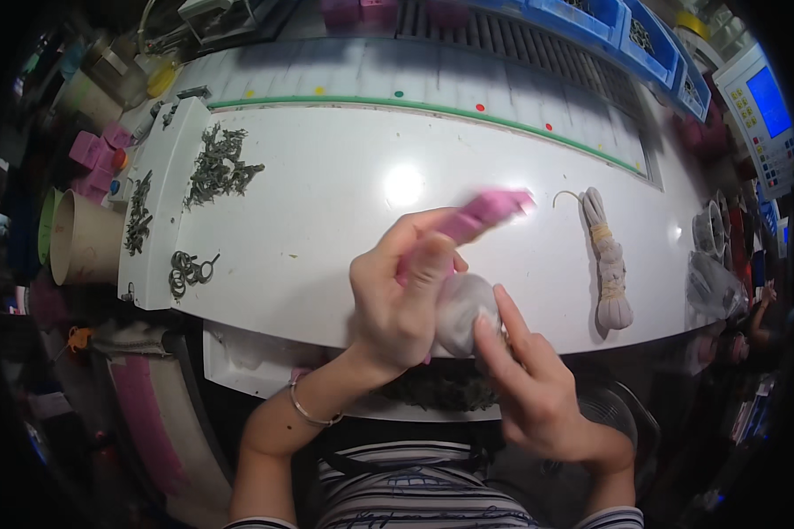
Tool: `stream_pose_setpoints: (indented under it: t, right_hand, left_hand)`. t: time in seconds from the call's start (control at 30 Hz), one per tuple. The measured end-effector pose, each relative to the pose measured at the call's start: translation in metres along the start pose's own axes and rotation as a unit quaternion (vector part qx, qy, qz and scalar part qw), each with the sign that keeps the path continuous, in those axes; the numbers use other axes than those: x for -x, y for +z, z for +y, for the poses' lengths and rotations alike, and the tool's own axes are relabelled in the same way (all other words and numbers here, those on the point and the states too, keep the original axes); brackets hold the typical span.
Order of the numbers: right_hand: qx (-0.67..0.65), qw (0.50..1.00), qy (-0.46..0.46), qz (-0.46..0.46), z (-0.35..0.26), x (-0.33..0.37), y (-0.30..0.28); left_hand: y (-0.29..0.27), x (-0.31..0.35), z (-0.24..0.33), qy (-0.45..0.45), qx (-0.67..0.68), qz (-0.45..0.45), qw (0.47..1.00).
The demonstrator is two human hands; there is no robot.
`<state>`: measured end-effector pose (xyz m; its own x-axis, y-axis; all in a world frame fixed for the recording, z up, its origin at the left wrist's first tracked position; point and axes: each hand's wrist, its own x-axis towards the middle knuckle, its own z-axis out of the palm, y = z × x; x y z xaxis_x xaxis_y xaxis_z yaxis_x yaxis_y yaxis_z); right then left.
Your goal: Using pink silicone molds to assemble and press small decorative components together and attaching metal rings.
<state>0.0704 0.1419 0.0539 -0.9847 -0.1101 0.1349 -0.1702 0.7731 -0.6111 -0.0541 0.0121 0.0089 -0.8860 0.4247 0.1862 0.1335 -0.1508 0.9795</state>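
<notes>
Above the near edge of the white table, my left hand is closed around a long pink object, blurred by motion, its kind unclear. Right below it a rounded grey-white bundle sits between my two hands. It resembles the end of a cable coil, but I cannot make out its kind. The fingers of my right hand press against its right side. Farther right on the table lies a coiled grey-white cable, bound with yellowish bands, one thin end curling out at the top.
Small dark-grey pieces lie heaped at the table's left, with several metal rings nearer me. A beige cup stands beyond the left edge. Blue bins and a machine with a blue screen are at far right.
</notes>
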Motion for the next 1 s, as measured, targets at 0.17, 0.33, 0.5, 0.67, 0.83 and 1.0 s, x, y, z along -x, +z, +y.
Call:
stream_pose_setpoints:
  t: [0.17, 0.33, 0.5, 0.67, 0.83, 1.0]
  right_hand:
    - [-0.061, 0.998, 0.009, -0.03, 0.003, -0.003, -0.019]
    - [0.002, 0.997, -0.019, 0.072, 0.002, 0.0, -0.007]
    - [-0.047, 0.999, -0.011, 0.006, 0.005, -0.016, -0.019]
    - [0.017, 0.99, -0.097, 0.102, 0.011, -0.009, -0.006]
    - [0.048, 0.997, -0.056, -0.001, 0.013, -0.02, -0.003]
    - [0.123, 0.992, 0.009, 0.023, 0.031, -0.026, -0.01]
  left_hand:
    - [-0.003, 0.006, -0.01, -0.02, 0.028, 0.027, 0.999]
    - [0.001, 0.001, -0.005, 0.011, 0.022, 0.032, 0.999]
    - [-0.001, -0.004, -0.008, -0.022, 0.052, 0.073, 0.996]
    - [0.001, -0.011, -0.009, -0.054, 0.096, 0.094, 0.989]
    - [-0.002, -0.001, -0.016, -0.061, 0.162, 0.1, 0.98]
    - [-0.009, -0.003, -0.021, -0.168, 0.227, 0.065, 0.957]
